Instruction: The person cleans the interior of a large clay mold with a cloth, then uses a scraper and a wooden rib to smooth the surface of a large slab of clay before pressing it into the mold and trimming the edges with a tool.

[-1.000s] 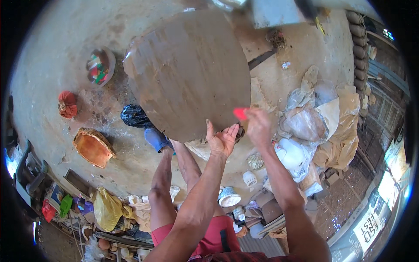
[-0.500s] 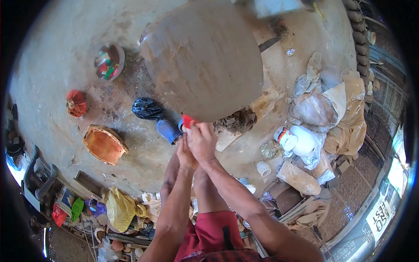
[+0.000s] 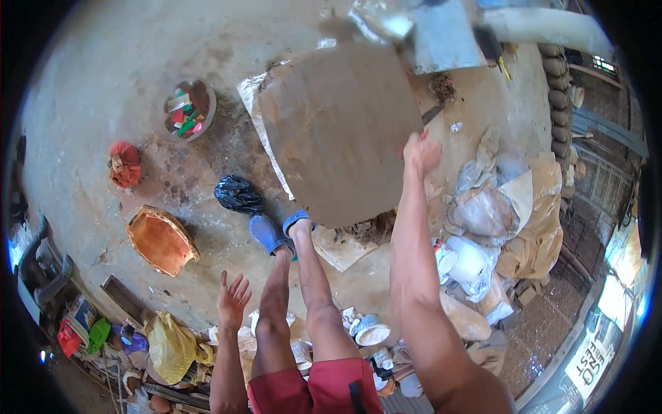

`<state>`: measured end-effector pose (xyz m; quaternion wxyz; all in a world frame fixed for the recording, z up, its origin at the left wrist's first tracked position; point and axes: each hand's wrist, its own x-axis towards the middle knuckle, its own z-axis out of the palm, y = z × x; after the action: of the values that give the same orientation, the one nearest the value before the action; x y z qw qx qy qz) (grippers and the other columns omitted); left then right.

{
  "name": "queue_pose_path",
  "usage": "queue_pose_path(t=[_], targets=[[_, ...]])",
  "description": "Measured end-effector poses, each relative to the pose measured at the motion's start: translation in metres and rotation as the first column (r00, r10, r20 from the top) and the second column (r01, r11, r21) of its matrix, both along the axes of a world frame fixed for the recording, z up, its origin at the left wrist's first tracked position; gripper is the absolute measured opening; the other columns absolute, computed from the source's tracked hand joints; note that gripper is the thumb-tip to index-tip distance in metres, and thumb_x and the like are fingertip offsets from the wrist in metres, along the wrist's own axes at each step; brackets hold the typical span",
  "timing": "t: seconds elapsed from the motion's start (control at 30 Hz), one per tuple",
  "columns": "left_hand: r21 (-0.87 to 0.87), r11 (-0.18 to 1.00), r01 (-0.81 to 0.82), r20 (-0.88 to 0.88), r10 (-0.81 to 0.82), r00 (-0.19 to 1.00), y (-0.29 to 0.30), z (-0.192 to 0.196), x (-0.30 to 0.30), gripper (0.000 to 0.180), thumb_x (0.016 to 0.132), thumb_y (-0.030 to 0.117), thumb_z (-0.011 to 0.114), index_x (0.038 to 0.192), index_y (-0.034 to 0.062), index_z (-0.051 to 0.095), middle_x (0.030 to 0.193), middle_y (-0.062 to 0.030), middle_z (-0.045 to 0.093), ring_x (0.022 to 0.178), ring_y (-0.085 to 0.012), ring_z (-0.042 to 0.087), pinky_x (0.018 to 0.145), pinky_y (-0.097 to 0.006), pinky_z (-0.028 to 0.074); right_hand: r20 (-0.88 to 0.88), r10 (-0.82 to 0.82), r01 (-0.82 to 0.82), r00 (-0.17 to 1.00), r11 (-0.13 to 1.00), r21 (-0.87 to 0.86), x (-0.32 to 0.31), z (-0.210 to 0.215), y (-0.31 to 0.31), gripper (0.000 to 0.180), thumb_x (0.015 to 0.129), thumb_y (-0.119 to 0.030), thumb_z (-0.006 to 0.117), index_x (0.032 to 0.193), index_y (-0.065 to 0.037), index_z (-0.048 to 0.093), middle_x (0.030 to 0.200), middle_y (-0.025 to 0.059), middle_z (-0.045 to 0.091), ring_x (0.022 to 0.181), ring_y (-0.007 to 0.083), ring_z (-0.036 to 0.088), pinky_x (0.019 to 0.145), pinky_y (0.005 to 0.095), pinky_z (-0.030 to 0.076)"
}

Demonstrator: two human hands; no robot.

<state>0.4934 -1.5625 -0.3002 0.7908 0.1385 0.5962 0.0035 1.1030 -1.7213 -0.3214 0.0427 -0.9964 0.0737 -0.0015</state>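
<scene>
A large, smooth mass of grey-brown clay takes up the middle of the floor, with pale sheeting showing under its left side. At the clay's right edge is my right hand, its arm stretched forward and its fingers closed. A sliver of red shows beside the fingers, part of a small red tool mostly hidden in the grip. My left hand hangs lower left, beside my leg, fingers spread and holding nothing. My feet in blue clogs stand near the clay's front edge.
Left of the clay are a tub of colourful pieces, a red cloth bundle, an orange-lined clay basin and a black plastic bag. Plastic-wrapped lumps lie at right. A yellow bag sits among clutter at lower left.
My hands, together on the red tool before, have come apart. The right has reached forward and right to the clay's edge; the left has dropped back and opened. The view has shifted.
</scene>
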Motion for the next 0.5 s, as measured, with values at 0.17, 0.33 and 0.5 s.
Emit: queue_pose_path(t=[0.17, 0.33, 0.5], targets=[[0.016, 1.0, 0.019, -0.116, -0.017, 0.993, -0.006, 0.015, -0.051, 0.071, 0.106, 0.048, 0.049, 0.167, 0.0287, 0.018, 0.155, -0.014, 0.047, 0.139, -0.0318, 0.05, 0.111, -0.047, 0.043, 0.122, 0.406, -0.412, 0.906, 0.91, 0.034, 0.063, 0.017, 0.155, 0.019, 0.078, -0.017, 0.065, 0.083, -0.003, 0.077, 0.09, 0.0239, 0.074, 0.09, 0.0441, 0.073, 0.081, 0.0525, 0.058], [-0.084, 0.97, 0.23, -0.315, -0.245, 0.917, -0.033, 0.017, -0.057, 0.073, 0.106, 0.047, 0.055, 0.166, 0.0228, 0.021, 0.152, -0.0129, 0.051, 0.135, -0.0291, 0.054, 0.107, -0.045, 0.045, -0.062, 0.846, -0.834, 0.53, 0.533, 0.144, 0.004, 0.025, 0.261, 0.019, 0.081, -0.011, 0.062, 0.09, -0.003, 0.076, 0.105, 0.0236, 0.072, 0.094, 0.0408, 0.072, 0.086, 0.0487, 0.059], [-0.016, 0.97, 0.242, -0.282, -0.237, 0.93, -0.041, 0.028, -0.042, 0.071, 0.106, 0.039, 0.059, 0.165, 0.0192, 0.025, 0.151, -0.0139, 0.053, 0.134, -0.0271, 0.056, 0.105, -0.041, 0.047, 0.103, 0.994, -0.951, 0.019, -0.013, 0.309, -0.09, 0.04, 0.232, 0.022, 0.082, -0.003, 0.061, 0.099, -0.002, 0.074, 0.104, 0.0162, 0.07, 0.096, 0.0358, 0.07, 0.082, 0.0464, 0.059]])
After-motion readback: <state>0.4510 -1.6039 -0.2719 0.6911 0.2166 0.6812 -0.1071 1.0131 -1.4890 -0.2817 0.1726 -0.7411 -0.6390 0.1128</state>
